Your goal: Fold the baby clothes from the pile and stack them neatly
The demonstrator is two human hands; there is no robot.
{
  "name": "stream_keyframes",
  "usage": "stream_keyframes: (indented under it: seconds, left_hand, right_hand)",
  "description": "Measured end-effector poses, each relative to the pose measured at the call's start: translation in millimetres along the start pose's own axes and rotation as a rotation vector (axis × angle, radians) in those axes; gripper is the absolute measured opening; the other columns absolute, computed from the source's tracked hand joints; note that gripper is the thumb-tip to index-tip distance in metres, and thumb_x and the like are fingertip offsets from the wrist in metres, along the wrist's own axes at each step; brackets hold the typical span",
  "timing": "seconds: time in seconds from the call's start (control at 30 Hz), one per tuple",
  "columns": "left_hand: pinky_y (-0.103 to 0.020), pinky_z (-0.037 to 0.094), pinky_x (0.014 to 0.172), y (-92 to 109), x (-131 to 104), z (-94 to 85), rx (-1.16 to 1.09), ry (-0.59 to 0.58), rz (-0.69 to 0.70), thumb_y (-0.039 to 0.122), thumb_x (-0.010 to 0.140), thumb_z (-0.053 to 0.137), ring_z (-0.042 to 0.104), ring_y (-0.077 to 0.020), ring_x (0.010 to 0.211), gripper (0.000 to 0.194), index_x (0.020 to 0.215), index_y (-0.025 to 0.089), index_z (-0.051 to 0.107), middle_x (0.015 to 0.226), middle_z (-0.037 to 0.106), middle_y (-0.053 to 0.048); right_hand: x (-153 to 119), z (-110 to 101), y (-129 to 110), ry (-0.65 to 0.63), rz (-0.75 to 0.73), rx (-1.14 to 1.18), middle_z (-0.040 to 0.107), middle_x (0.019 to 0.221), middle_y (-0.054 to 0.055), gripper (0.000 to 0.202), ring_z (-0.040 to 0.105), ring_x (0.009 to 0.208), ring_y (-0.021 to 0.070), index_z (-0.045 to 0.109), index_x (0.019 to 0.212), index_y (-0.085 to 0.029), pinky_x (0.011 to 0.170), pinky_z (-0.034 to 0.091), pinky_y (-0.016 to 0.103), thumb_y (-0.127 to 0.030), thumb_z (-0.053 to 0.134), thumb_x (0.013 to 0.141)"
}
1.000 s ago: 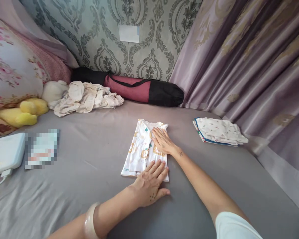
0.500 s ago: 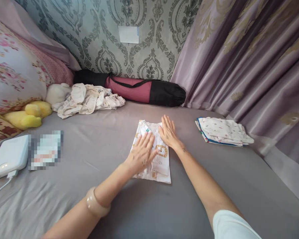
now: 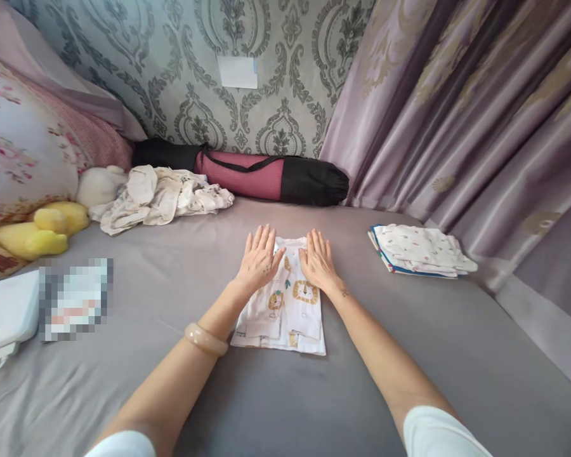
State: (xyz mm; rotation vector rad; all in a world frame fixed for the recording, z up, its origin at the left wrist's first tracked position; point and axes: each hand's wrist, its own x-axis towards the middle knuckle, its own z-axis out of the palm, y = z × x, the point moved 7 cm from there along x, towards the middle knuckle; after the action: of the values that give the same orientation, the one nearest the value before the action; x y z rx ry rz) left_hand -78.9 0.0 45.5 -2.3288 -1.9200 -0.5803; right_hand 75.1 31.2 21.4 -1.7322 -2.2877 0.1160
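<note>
A small white baby shirt [image 3: 301,317] with lion faces and leaf prints lies on the grey bed sheet, its sleeves folded in over the front. My left hand [image 3: 261,259] rests flat on the shirt's upper left edge, fingers stretched out and pointing away from me. Opposite it, my right hand [image 3: 318,259] lies flat along the upper right edge, also with straight fingers. Neither hand grips the cloth. A beige bangle [image 3: 205,339] circles my left wrist.
Folded clothes [image 3: 421,251] are stacked at right, near the curtain [image 3: 409,127]. Crumpled pale clothes [image 3: 166,197] lie back left beside yellow plush toys [image 3: 38,231]. A pink and black rolled bag [image 3: 247,174] lines the wall. A white power bank [image 3: 9,311] with a cable sits at left.
My left hand has slid up and left from the shirt's middle to its left edge, uncovering the folded left sleeve. My right hand stays nearly in place. The view has shifted slightly.
</note>
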Motion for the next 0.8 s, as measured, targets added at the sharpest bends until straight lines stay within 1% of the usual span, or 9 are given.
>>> stream_keyframes:
  seconds: [0.03,0.13,0.2,0.3,0.4,0.47,0.57,0.7,0.8]
  left_hand:
    - [-0.051,0.017,0.117,-1.2,6.1,7.9,0.006,-0.017,0.012,0.046,0.099,0.02,0.017,-0.0299,0.146,0.064,0.148,0.007,0.031,0.155,0.027,-0.018]
    - [-0.05,0.022,0.116,-6.0,13.7,41.3,0.002,-0.23,0.041,0.049,0.098,0.021,0.021,-0.0302,0.145,0.067,0.147,0.005,0.031,0.154,0.029,-0.019]
    - [-0.051,0.022,0.115,-9.1,9.7,49.0,0.007,-0.304,0.043,0.05,0.098,0.021,0.021,-0.0306,0.145,0.068,0.148,0.005,0.03,0.155,0.026,-0.019]
    - [-0.052,0.019,0.116,-6.0,-8.9,31.8,0.04,-0.215,0.094,0.05,0.098,0.02,0.017,-0.0299,0.146,0.068,0.149,0.005,0.027,0.157,0.022,-0.019]
    - [-0.048,0.014,0.119,9.0,-43.1,12.7,0.052,-0.135,0.262,0.047,0.099,0.017,0.012,-0.0267,0.147,0.065,0.149,0.005,0.027,0.157,0.02,-0.018]
    - [-0.047,0.016,0.119,15.8,-65.2,11.3,0.037,-0.209,0.344,0.045,0.1,0.016,0.012,-0.026,0.147,0.063,0.148,0.006,0.03,0.157,0.023,-0.017]
    - [-0.046,0.02,0.118,17.2,-83.7,10.1,0.001,-0.362,0.371,0.046,0.1,0.014,0.016,-0.0264,0.146,0.064,0.148,0.006,0.03,0.155,0.026,-0.017]
    - [-0.047,0.011,0.119,19.0,-92.5,-10.1,-0.059,-0.326,0.402,0.051,0.099,0.016,0.008,-0.0246,0.147,0.066,0.151,0.011,0.023,0.158,0.02,-0.013]
    - [-0.044,0.012,0.12,21.1,-108.7,-9.3,-0.109,-0.416,0.436,0.053,0.099,0.018,0.01,-0.0237,0.147,0.066,0.152,0.014,0.022,0.158,0.02,-0.012]
  right_hand:
    - [0.9,4.7,-0.1,-0.018,0.003,-0.009,0.01,0.159,0.017,0.066,0.004,0.148,0.0255,0.02,0.151,0.0,0.119,0.006,0.045,-0.04,0.017,0.098]
    - [3.0,19.2,2.7,-0.136,0.041,-0.005,0.015,0.158,0.018,0.066,0.006,0.147,0.0263,0.023,0.15,0.001,0.119,0.011,0.044,-0.04,0.019,0.098]
    - [-0.9,17.3,1.5,-0.16,0.046,0.013,0.013,0.159,0.018,0.067,0.007,0.147,0.027,0.023,0.15,0.0,0.118,0.013,0.045,-0.041,0.018,0.098]
    - [-20.9,-1.8,-12.9,-0.057,-0.052,0.046,0.01,0.159,0.017,0.066,0.005,0.147,0.0265,0.019,0.151,0.0,0.119,0.012,0.045,-0.04,0.018,0.098]
    - [-53.3,-12.6,-36.0,0.028,-0.251,0.043,0.01,0.16,0.014,0.063,0.002,0.148,0.0228,0.017,0.152,-0.004,0.12,0.01,0.044,-0.035,0.021,0.098]
    - [-71.2,-6.4,-46.9,-0.033,-0.352,0.036,0.016,0.159,0.014,0.06,0.007,0.148,0.0218,0.02,0.152,-0.005,0.12,0.011,0.044,-0.031,0.024,0.097]
    - [-85.8,3.2,-53.6,-0.17,-0.391,0.039,0.022,0.157,0.014,0.059,0.015,0.147,0.0223,0.024,0.151,-0.006,0.12,0.014,0.044,-0.029,0.024,0.097]
    - [-98.3,-10.5,-61.1,-0.112,-0.403,0.05,0.012,0.16,0.012,0.06,0.006,0.148,0.0228,0.017,0.153,-0.007,0.12,0.011,0.047,-0.029,0.023,0.098]
    - [-113.6,-9.3,-67.1,-0.196,-0.444,0.053,0.018,0.158,0.014,0.059,0.011,0.147,0.0236,0.021,0.151,-0.005,0.12,0.014,0.047,-0.028,0.023,0.097]
